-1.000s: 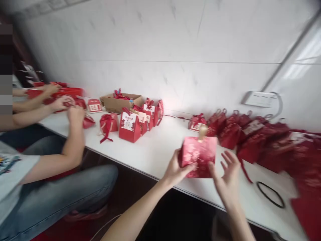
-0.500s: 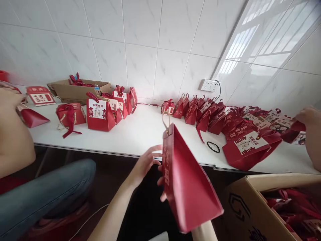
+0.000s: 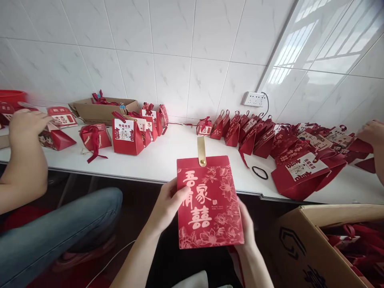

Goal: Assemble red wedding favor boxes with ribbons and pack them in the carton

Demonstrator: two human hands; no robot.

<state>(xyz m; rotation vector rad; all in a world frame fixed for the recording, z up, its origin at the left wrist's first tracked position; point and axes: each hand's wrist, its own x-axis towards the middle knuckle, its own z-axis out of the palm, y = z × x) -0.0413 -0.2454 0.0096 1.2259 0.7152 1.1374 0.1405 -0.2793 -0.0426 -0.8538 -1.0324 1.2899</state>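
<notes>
A red gift box [image 3: 211,204] with pale lettering, flower prints and a gold strap loop on top is held upright in front of me, its printed face toward me. My left hand [image 3: 168,204] grips its left edge, the thumb lying on the front and the fingers behind. On the right edge, my right hand [image 3: 247,226] is closed round the side, most of its fingers hidden behind the box. Just beyond, on the white table [image 3: 180,152], a row of red gift boxes [image 3: 232,134] stands against the wall.
More red boxes [image 3: 300,170] crowd the table's right, near a black hair tie [image 3: 260,173]. An open carton [image 3: 303,240] of red items stands lower right. A co-worker's arm [image 3: 27,156] is at left, another person's hand [image 3: 372,134] at right. A socket strip [image 3: 253,99] is on the wall.
The gift box has turned from its open side to its printed front. My left hand has taken hold of its left edge. At left, the co-worker's hand has come further into view.
</notes>
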